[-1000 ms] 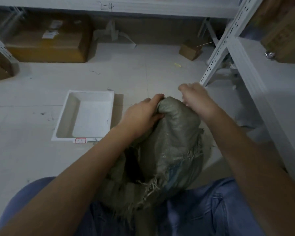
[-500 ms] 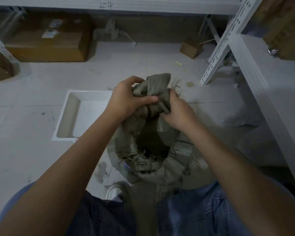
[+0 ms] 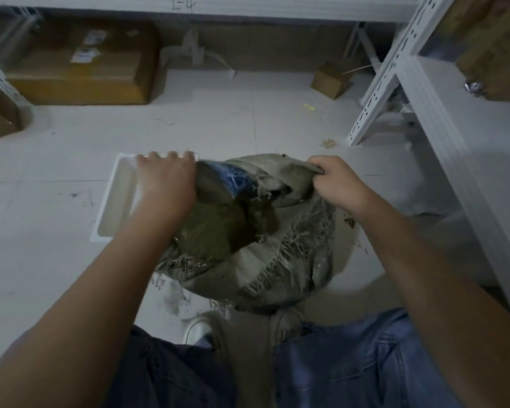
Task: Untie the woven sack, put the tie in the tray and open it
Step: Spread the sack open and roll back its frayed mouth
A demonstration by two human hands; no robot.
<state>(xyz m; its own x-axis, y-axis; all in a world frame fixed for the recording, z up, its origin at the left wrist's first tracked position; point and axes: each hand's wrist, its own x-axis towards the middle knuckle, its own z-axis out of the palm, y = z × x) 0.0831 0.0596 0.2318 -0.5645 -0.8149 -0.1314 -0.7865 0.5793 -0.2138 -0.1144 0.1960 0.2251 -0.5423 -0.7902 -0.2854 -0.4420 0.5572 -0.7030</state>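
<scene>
- A person crouched on a storeroom floor (image 3: 248, 113) pulls apart the mouth of a grey-green woven sack (image 3: 277, 260), the opening step of the task, by the look of it.
- The left hand (image 3: 167, 179) grips the sack's left rim, fingers curled over the cloth; the right hand (image 3: 334, 181) is clenched on a bunched fold of the far right rim. The two hands are well apart, with the stretched mouth between them.
- Frayed strands hang along the rim, and a patch of blue (image 3: 233, 179) shows just beside the left hand; dark contents lie inside.
- The sack stands on the floor just ahead of the person's knees and a white shoe (image 3: 198, 328).
- A white tray (image 3: 112, 201) lies on the floor to the left, partly hidden behind the left hand and forearm. No tie can be made out, in the tray or on the sack.
- Judged from the gaping mouth, the knot is already off; the next move likely calls for drawing the rims wider and folding them down so that the mouth stays open.
</scene>
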